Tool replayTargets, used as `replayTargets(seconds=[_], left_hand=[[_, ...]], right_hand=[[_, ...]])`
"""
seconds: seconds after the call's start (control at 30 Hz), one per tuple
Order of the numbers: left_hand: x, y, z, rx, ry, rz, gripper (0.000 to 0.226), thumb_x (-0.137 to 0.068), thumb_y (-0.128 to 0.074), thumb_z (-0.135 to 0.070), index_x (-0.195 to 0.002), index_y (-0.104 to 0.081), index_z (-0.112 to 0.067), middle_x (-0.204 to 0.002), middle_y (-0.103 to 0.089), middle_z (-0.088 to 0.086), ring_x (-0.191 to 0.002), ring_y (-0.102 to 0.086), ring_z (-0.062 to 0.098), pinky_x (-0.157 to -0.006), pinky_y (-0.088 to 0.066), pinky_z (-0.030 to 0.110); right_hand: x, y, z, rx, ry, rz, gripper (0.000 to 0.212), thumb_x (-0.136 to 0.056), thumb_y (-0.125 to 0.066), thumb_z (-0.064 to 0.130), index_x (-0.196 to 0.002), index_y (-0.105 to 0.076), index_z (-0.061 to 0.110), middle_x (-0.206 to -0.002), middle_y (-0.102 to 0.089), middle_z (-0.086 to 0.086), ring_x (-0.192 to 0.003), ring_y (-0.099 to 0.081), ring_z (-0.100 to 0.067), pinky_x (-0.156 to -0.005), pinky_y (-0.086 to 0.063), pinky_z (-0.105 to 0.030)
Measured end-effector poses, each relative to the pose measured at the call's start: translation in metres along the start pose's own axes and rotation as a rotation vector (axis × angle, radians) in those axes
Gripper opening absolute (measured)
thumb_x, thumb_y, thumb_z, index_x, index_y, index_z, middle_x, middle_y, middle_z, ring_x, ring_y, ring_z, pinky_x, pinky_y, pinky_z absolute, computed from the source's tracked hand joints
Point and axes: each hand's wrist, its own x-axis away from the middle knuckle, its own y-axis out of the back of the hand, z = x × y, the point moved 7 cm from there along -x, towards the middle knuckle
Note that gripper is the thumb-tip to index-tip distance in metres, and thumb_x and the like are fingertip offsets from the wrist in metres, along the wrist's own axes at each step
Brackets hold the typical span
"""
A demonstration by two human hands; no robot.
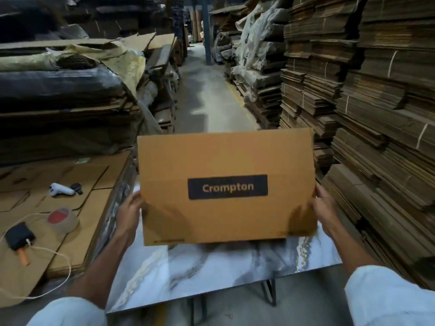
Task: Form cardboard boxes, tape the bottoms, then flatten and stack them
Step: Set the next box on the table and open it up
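Box (226, 187) at the centre of the frame, brown cardboard with a dark label reading Crompton, held upright with the printed face toward the camera. Hangs above the far part of the marble-patterned table (211, 274), lower edge near the tabletop; cannot tell if touching. Probably held this way to check the face and find the fold lines before the next step. Depth hidden behind the front panel, so cannot tell whether folded flat or already formed.

Left hand (130, 215) at the left edge, low on the panel, fingers wrapped round to the hidden back side. Right hand (326, 205) at the right edge, a little higher, gripping in the same way. Both grips closed on the cardboard, one at each side, likely to stop the wide panel from twisting. Forearms stretched forward from the lower corners of the frame, pale sleeves at the bottom.

Further out, in the lower left, stack of flat sheets (94, 208) carrying tape roll (62, 220), white tool (60, 189) and black pouch (18, 235) with a cable, all well apart from the hands. Placed just beside the table, likely for easy reach when taping. Tall cardboard piles (376, 114) along the right side and also in the upper left, with an aisle between.
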Motion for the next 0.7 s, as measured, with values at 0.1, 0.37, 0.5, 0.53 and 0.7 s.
replayTargets(seconds=[0.1, 0.37, 0.5, 0.53, 0.7], left_hand=[[-0.019, 0.006, -0.033, 0.1, -0.05, -0.004, 0.038, -0.093, -0.063, -0.014, -0.13, -0.067, -0.021, -0.125, -0.07, 0.011, -0.111, -0.065, 0.029, -0.096, -0.052, 0.047], [0.001, -0.003, 0.007, 0.029, 0.142, 0.294, 0.023, -0.103, -0.048, -0.029, -0.12, -0.062, -0.031, -0.126, -0.067, 0.012, -0.11, -0.064, 0.037, -0.096, -0.051, 0.053], [0.015, 0.004, 0.023, 0.135, 0.186, 0.292, 0.036, -0.106, -0.042, -0.042, -0.134, -0.057, -0.027, -0.119, -0.07, 0.009, -0.097, -0.071, 0.027, -0.076, -0.057, 0.04], [0.02, 0.009, 0.028, 0.138, 0.175, 0.282, 0.044, -0.106, -0.039, -0.046, -0.134, -0.06, -0.02, -0.118, -0.071, 0.014, -0.094, -0.073, 0.026, -0.076, -0.058, 0.038], [0.066, 0.029, 0.11, 0.165, 0.323, 0.164, 0.067, -0.106, -0.026, -0.052, -0.148, -0.046, -0.004, -0.144, -0.055, 0.023, -0.134, -0.051, 0.035, -0.113, -0.038, 0.05]], right_hand=[[0.0, 0.01, 0.048, -0.037, 0.056, -0.011, 0.08, -0.068, -0.057, 0.022, -0.141, -0.048, 0.054, -0.13, -0.065, 0.004, -0.11, -0.062, -0.027, -0.096, -0.051, -0.058], [0.054, -0.006, 0.097, 0.264, 0.072, 0.105, 0.069, -0.093, -0.06, 0.006, -0.155, -0.039, 0.027, -0.151, -0.043, -0.011, -0.12, -0.05, -0.031, -0.09, -0.04, -0.041], [0.052, -0.003, 0.096, 0.185, 0.092, 0.107, 0.056, -0.093, -0.067, 0.012, -0.146, -0.051, 0.018, -0.14, -0.056, -0.011, -0.118, -0.055, -0.031, -0.102, -0.045, -0.054], [0.055, 0.001, 0.092, 0.142, 0.082, 0.102, 0.048, -0.095, -0.066, 0.02, -0.142, -0.055, 0.017, -0.134, -0.061, -0.011, -0.114, -0.058, -0.031, -0.101, -0.046, -0.055], [0.086, 0.016, 0.033, -0.439, -0.151, 0.017, 0.047, -0.104, -0.042, 0.053, -0.111, -0.067, 0.015, -0.11, -0.068, -0.014, -0.099, -0.065, -0.028, -0.093, -0.051, -0.048]])
